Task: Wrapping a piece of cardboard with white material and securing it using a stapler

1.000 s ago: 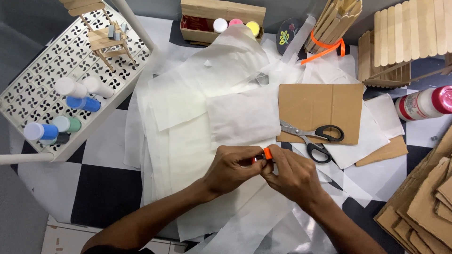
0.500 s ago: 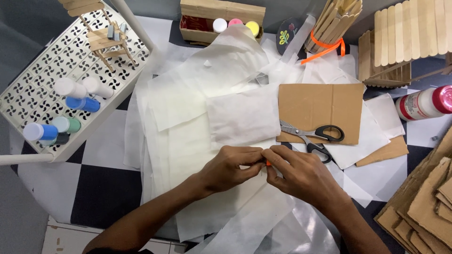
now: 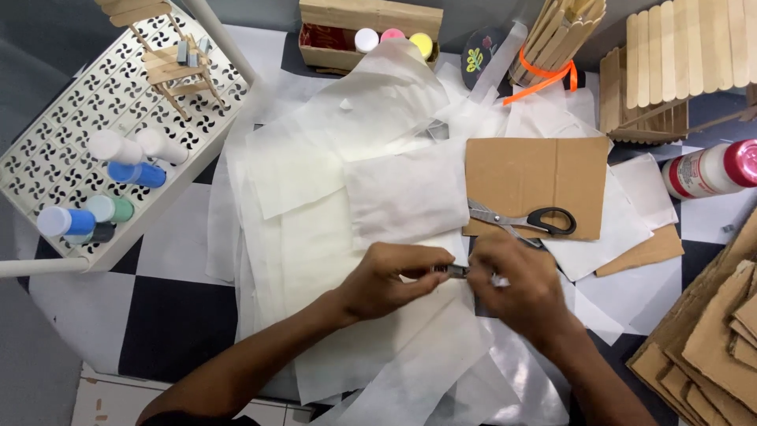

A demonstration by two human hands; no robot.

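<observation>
Small dark tool (image 3: 456, 271) between left hand (image 3: 394, 278) and right hand (image 3: 516, 285).

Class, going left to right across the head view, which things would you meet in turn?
White perforated tray → blue bottle → left hand → right hand → scissors' black handles → glue bottle with pink cap

We see even, bright overhead light, soft short shadows under the hands (image 3: 465, 276). Right hand (image 3: 516, 288) shows motion blur. White paper sheets (image 3: 315, 197) nearly blow out, mild glare. Slight wide-angle bend at the edges; centre is sharp.
</observation>
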